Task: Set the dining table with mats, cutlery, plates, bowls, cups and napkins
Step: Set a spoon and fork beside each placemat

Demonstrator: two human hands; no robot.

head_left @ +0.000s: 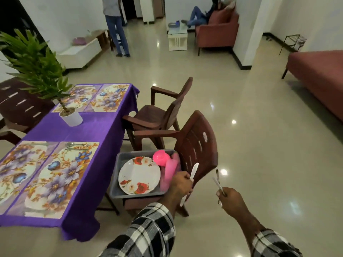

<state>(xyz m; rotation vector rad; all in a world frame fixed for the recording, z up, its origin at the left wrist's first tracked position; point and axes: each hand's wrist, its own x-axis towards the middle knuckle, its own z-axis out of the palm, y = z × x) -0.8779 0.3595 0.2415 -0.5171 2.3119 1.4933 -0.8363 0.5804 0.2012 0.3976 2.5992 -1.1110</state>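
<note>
- Cutlery is judged light, stiff and slippery; mid-handle is the surest place to be held.
- A white knife [191, 179], pale and blade-up, is clamped in the curled fingers of the left hand [181, 184].
- Thin metal pieces [219, 182] are pinched by the right hand [230, 199].
- Both are held at five o'clock from the floral plate [139, 175] in the grey tub [118, 182].

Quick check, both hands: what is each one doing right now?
Left hand: grips a white knife.
Right hand: grips thin metal cutlery; which pieces cannot be told.
</note>
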